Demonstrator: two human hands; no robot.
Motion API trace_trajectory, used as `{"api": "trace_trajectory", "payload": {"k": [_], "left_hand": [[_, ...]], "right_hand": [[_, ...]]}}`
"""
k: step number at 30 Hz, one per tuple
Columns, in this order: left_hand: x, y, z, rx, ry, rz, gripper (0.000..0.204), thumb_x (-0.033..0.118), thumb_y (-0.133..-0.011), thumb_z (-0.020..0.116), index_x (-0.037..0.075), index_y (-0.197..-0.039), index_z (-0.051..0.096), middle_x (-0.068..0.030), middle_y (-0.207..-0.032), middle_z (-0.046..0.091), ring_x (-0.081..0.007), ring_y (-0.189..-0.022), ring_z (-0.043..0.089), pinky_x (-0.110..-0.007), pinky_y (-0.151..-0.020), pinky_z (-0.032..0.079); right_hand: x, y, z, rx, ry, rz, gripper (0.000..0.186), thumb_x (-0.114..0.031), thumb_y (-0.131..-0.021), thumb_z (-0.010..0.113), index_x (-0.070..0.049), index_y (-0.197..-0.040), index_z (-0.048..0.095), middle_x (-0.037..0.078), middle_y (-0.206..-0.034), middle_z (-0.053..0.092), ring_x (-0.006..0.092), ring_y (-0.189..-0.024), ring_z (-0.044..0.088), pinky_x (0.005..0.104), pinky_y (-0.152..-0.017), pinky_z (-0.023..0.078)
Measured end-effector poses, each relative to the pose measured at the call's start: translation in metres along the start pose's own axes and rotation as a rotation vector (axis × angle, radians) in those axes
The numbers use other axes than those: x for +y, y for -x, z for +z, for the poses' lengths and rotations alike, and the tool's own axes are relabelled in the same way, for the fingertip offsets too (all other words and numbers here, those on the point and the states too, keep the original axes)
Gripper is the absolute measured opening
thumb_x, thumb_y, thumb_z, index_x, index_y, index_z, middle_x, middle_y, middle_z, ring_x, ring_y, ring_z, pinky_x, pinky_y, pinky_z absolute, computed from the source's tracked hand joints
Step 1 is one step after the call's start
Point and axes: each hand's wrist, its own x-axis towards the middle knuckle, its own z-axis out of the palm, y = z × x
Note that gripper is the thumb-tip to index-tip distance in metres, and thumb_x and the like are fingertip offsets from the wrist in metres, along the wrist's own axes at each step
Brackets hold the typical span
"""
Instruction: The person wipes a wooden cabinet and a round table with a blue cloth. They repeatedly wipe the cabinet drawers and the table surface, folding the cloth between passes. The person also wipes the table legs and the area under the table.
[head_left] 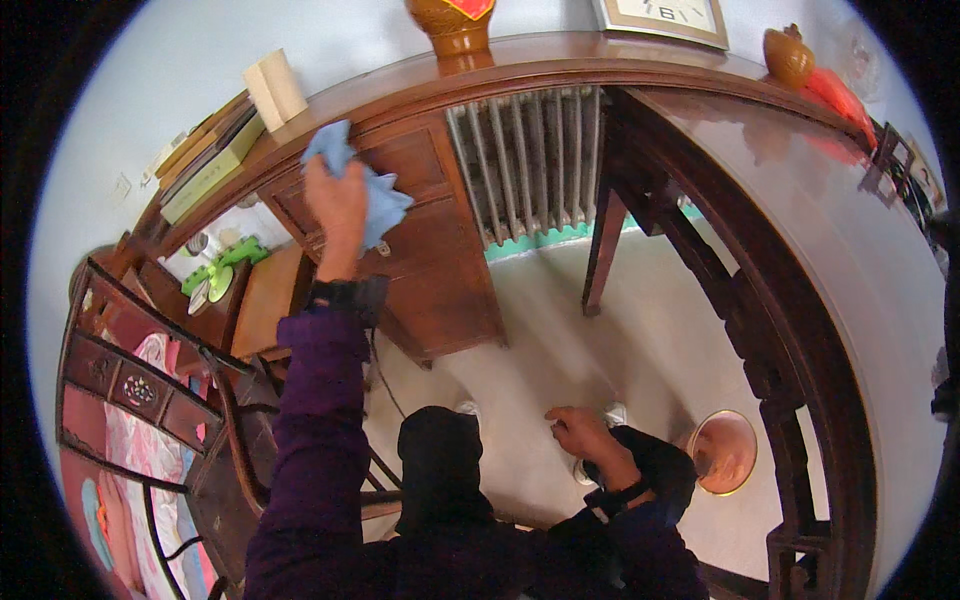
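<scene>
My left hand point(338, 205) reaches out to the upper left, its fingers closed on a light blue cloth point(383, 208). The cloth hangs in folds in front of the reddish-brown wooden cabinet point(430, 265), near the long wooden top point(390, 90); whether it touches the wood I cannot tell. Low in the middle, over the pale floor, my right hand point(585, 433) is loosely bent, with fingers slightly apart and nothing visible in them. Close to the cloth, a cream-coloured block point(275, 90) stands on the top beside a stack of boxes or books point(215, 165).
A brown jar point(460, 28), a clock point(665, 18) and a gourd-shaped ornament point(788, 57) stand along the top. Beneath it is a radiator point(530, 165). A dark wooden chair point(215, 430) is at left, a long table point(790, 260) at right, a round bin point(723, 455) on the floor.
</scene>
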Motion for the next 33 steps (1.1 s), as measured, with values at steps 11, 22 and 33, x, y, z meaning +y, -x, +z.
{"api": "trace_trajectory", "payload": {"k": [11,22,33], "left_hand": [[0.043,0.01,-0.017,-0.269,-0.168,0.485,0.043,0.009,-0.081,0.069,0.017,-0.123,0.062,-0.0123,-0.109,0.058,-0.0367,-0.096,0.062,-0.045,-0.078,0.054],[-0.078,-0.025,-0.1,0.007,-0.378,0.296,0.049,0.007,-0.076,0.068,0.027,-0.121,0.068,-0.0106,-0.107,0.061,-0.0343,-0.099,0.062,-0.043,-0.079,0.053],[-0.2,-0.077,-0.165,0.289,-0.661,-0.202,0.035,0.019,-0.079,0.069,0.028,-0.113,0.073,-0.0163,-0.1,0.06,-0.0369,-0.093,0.063,-0.048,-0.075,0.053]], "right_hand": [[0.017,-0.002,0.013,-0.073,0.107,0.007,0.028,-0.014,-0.086,0.063,-0.006,-0.111,0.072,0.022,-0.102,0.071,0.0385,-0.093,0.069,0.043,-0.085,0.055],[0.018,-0.009,0.024,-0.095,0.123,-0.044,0.028,-0.013,-0.087,0.064,-0.007,-0.113,0.071,0.021,-0.098,0.072,0.037,-0.091,0.07,0.041,-0.084,0.055],[0.02,-0.012,0.025,-0.158,0.139,0.049,0.03,-0.011,-0.084,0.064,-0.005,-0.112,0.072,0.021,-0.095,0.072,0.0332,-0.088,0.07,0.0398,-0.082,0.055]]}}
